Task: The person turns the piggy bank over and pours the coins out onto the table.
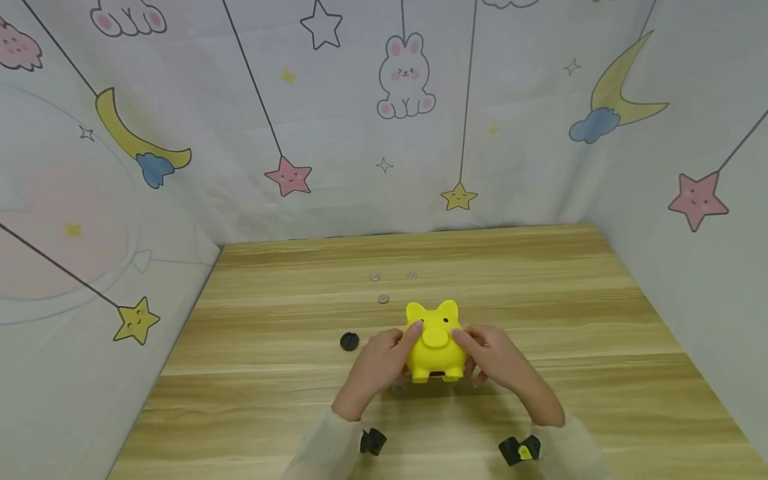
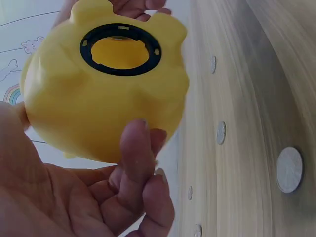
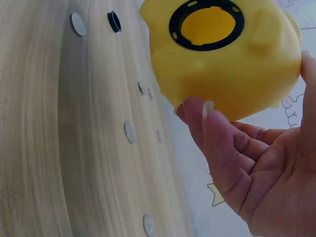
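A yellow piggy bank (image 1: 436, 360) is held up off the table between both hands, its snout toward the head camera. My left hand (image 1: 381, 360) grips its left side, thumb on the face near the eye. From the other side my right hand (image 1: 495, 357) holds it, thumb beside the snout. Both wrist views look at the underside, where a black-rimmed round hole (image 2: 154, 57) stands uncovered and shows the yellow inside. A black round plug (image 1: 349, 341) lies on the table left of my left hand. Near that hand's wrist is a coin (image 1: 399, 387).
Several silver coins lie scattered on the wooden table (image 1: 270, 287), among them a coin (image 1: 383, 298) beyond the piggy bank and a coin (image 3: 129, 132) in the right wrist view. A printed white cloth (image 1: 348, 133) hangs along the back and both sides.
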`<act>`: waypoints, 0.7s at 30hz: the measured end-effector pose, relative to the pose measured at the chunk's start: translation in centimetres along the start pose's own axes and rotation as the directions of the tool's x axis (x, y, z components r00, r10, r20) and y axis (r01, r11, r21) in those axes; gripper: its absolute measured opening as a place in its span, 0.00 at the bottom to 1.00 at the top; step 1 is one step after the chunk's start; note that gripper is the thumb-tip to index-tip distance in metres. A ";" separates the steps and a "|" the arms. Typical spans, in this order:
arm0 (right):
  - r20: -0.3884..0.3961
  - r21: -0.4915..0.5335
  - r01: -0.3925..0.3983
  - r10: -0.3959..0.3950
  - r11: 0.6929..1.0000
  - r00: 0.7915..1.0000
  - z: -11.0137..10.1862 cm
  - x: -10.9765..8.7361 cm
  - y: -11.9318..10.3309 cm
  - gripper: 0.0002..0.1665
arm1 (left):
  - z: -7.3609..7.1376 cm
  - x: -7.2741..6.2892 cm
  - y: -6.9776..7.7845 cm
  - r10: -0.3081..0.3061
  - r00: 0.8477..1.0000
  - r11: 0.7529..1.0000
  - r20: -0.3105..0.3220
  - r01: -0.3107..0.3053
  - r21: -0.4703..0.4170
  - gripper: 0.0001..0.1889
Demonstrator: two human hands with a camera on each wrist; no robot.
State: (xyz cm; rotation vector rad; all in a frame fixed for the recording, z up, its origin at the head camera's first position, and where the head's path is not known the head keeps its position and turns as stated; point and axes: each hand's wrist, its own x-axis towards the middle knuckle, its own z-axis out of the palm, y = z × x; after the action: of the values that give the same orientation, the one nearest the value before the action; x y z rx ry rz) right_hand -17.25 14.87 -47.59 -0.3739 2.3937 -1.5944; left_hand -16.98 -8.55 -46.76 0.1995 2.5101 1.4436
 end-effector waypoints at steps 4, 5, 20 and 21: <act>-0.002 -0.001 -0.062 0.062 0.998 0.998 0.2 0.0 -0.1 0.30 | 0.3 0.0 0.4 -0.068 0.998 0.998 0.017 0.068 -0.012 0.38; -0.003 -0.001 -0.072 0.072 0.997 0.997 0.2 0.0 -0.1 0.31 | 0.4 0.0 0.4 -0.070 0.997 0.997 0.021 0.070 -0.013 0.38; -0.007 0.067 0.139 -0.139 0.988 0.990 -1.2 -0.6 0.7 0.47 | -0.7 0.0 -0.3 0.220 0.974 0.974 0.063 -0.215 -0.075 0.45; -0.013 0.058 0.165 -0.164 0.985 0.986 -1.2 -0.6 0.8 0.48 | -0.7 0.0 -0.3 0.233 0.970 0.970 0.062 -0.228 -0.085 0.46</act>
State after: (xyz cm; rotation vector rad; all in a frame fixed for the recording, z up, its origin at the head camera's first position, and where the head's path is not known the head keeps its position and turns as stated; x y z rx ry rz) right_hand -17.20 16.43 -47.88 -0.5681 2.3690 -1.7349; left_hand -17.18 -9.26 -46.68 0.5354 2.4332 1.5853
